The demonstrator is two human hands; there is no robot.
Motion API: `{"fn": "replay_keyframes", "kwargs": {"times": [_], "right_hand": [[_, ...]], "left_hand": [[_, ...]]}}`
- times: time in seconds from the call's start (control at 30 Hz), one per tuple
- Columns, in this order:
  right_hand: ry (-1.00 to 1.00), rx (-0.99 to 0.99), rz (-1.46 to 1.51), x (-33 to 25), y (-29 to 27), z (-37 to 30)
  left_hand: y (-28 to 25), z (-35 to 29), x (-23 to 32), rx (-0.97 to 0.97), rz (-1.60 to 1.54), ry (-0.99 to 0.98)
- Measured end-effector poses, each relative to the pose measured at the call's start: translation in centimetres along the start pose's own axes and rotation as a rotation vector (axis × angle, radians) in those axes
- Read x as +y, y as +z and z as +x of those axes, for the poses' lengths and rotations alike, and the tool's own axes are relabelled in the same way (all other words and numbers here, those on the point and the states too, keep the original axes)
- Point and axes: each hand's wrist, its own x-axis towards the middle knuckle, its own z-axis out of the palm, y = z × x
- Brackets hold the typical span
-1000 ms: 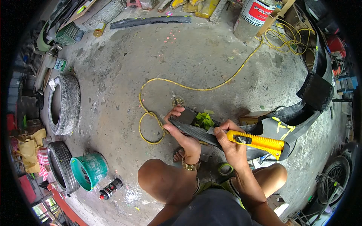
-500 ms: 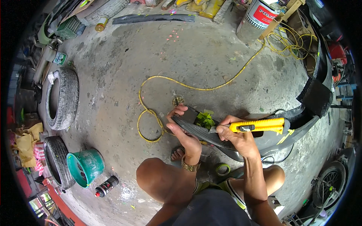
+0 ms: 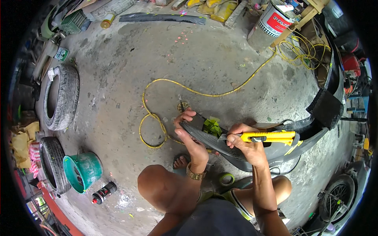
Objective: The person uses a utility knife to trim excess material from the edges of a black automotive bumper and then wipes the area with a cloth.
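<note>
A dark grey plastic car bumper (image 3: 275, 158) lies across my lap, reaching out to the right. My left hand (image 3: 192, 137) is closed around its left end, thumb on the near side and fingers over the far side. Crumpled green masking tape (image 3: 212, 127) sits in an opening there. My right hand (image 3: 248, 147) grips a yellow utility knife (image 3: 271, 137), its blade pointing left at the bumper's edge beside the tape. Whether the blade touches the edge, I cannot tell. Yellow-green tape strips (image 3: 293, 148) cling to the bumper further right.
A yellow hose (image 3: 212, 94) loops over the concrete floor beyond the bumper. Two tyres (image 3: 67, 98), a teal bucket (image 3: 88, 169) and a black bottle (image 3: 104, 192) are at left. A green tape roll (image 3: 226, 179) lies by my feet. A large can (image 3: 262, 33) stands far right.
The whole view has shifted slightly. Both hands keep their holds, and the knife blade stays at nearly the same spot on the bumper's edge.
</note>
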Motion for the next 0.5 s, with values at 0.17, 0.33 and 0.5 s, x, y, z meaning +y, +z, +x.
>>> {"fn": "replay_keyframes", "kwargs": {"times": [0.17,0.33,0.5], "right_hand": [[0.021,-0.037,0.06,-0.29,-0.21,0.19],[0.024,-0.06,0.016,-0.37,-0.52,0.51],[0.024,-0.083,0.009,-0.59,-0.51,0.67]], "left_hand": [[0.13,0.08,0.26,-0.001,0.01,0.014],[0.26,0.12,-0.05,0.016,0.02,-0.005],[0.23,0.3,0.07,0.009,0.022,0.018]]}}
